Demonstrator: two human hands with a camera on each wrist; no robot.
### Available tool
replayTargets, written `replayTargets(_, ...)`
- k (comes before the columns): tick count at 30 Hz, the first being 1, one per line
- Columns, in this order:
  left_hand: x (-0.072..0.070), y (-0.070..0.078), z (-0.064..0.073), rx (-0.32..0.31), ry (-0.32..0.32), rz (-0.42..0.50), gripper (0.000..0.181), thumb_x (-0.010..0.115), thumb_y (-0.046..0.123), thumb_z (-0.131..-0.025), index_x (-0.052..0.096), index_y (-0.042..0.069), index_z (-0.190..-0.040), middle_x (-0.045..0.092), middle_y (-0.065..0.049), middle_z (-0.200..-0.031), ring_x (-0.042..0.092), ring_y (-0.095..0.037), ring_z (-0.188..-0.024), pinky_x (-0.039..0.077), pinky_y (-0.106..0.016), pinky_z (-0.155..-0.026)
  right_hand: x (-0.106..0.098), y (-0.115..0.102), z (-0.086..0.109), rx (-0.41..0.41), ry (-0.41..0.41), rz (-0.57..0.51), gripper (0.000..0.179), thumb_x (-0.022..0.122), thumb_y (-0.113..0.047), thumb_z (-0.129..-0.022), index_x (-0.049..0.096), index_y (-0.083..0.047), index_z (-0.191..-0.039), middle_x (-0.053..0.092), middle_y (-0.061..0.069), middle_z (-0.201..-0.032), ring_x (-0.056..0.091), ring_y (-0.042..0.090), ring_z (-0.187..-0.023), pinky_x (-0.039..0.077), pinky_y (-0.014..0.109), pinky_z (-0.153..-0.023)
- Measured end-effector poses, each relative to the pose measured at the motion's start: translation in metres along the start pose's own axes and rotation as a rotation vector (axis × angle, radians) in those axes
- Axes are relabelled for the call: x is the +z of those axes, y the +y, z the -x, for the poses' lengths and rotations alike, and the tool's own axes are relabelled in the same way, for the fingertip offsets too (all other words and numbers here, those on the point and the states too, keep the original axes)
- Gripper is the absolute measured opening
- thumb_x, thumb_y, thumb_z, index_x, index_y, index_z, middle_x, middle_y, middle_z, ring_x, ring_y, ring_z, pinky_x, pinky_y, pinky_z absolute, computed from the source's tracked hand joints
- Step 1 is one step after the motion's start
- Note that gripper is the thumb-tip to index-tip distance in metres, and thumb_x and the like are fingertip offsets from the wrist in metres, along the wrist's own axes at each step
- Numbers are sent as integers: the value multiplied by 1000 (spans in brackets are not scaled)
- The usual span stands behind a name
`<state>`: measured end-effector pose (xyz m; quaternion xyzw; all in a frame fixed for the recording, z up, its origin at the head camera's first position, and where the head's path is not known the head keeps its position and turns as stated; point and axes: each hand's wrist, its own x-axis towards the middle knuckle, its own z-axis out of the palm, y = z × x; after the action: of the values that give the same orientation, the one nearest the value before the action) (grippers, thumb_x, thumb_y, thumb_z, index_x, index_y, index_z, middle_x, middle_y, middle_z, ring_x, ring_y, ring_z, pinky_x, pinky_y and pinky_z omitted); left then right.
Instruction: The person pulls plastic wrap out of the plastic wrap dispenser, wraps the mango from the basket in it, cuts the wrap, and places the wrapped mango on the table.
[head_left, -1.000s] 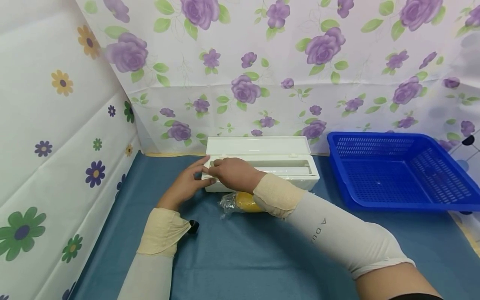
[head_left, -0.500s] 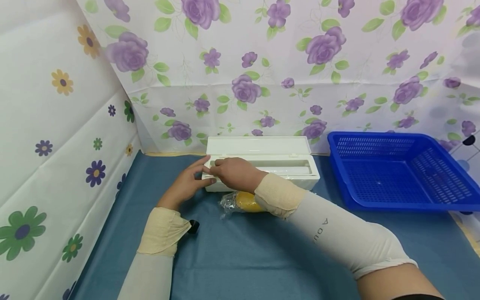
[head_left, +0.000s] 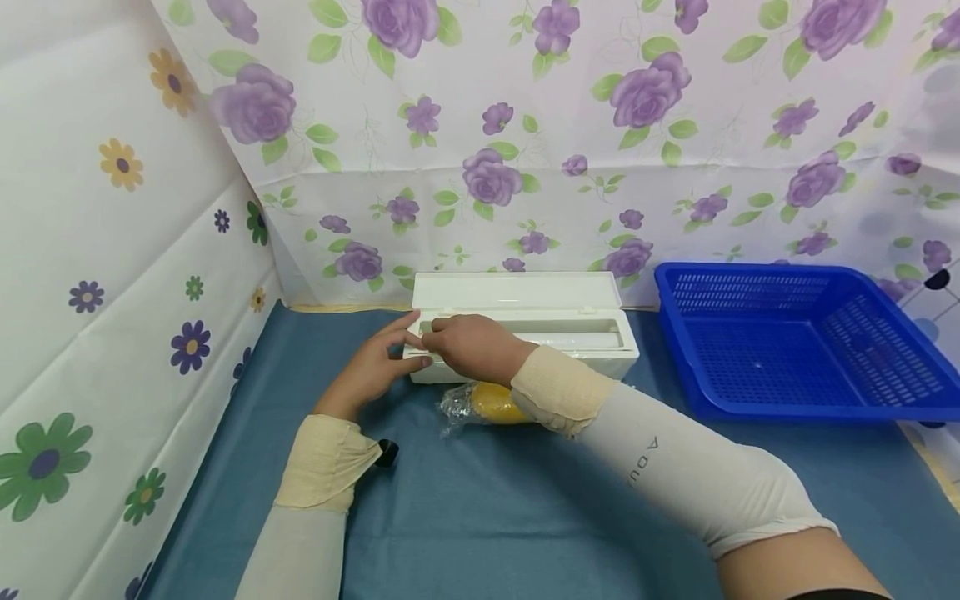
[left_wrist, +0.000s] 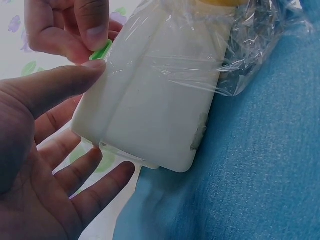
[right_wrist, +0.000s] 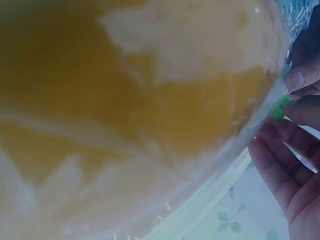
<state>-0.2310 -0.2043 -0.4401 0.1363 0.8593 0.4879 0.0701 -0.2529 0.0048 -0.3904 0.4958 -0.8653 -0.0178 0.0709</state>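
Note:
A white cling film dispenser box (head_left: 600, 367) stands near the back wall with its lid (head_left: 517, 292) raised. A white roll (head_left: 577, 342) lies inside. At the box's left end, my right hand (head_left: 476, 346) pinches a small green slide cutter (left_wrist: 101, 50) on the rim. My left hand (head_left: 363, 375) spans that same end, its thumb touching the front edge close to the cutter and its fingers spread, nearly straight, against the end. Clear film (left_wrist: 200, 65) hangs over the box front. Just before the box lies a rounded yellow thing (head_left: 495, 404) wrapped in film, partly hidden by my right forearm; its kind is unclear.
To the right of the box stands a blue perforated plastic basket (head_left: 697, 400). Blue cloth (head_left: 465, 517) covers the table. Flowered sheets (head_left: 487, 225) close off the back and the left side. A small black object (head_left: 386, 454) shows at my left cuff.
My right hand and forearm have shifted very slightly rightward, while the left hand, box and wrapped yellow thing look the same.

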Motion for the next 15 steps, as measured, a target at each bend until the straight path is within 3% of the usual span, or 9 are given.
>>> replayTargets(15, 0, 0, 0, -2, 6, -8, 22, 74, 26, -94, 71, 11, -110, 24, 4, -169, 19, -31, -157, 39, -58, -115, -5, 0, 3, 4, -25, -35, 19, 59, -13, -103, 71, -16, -117, 69, 5, -102, 68, 19, -87, 57, 32, -80)
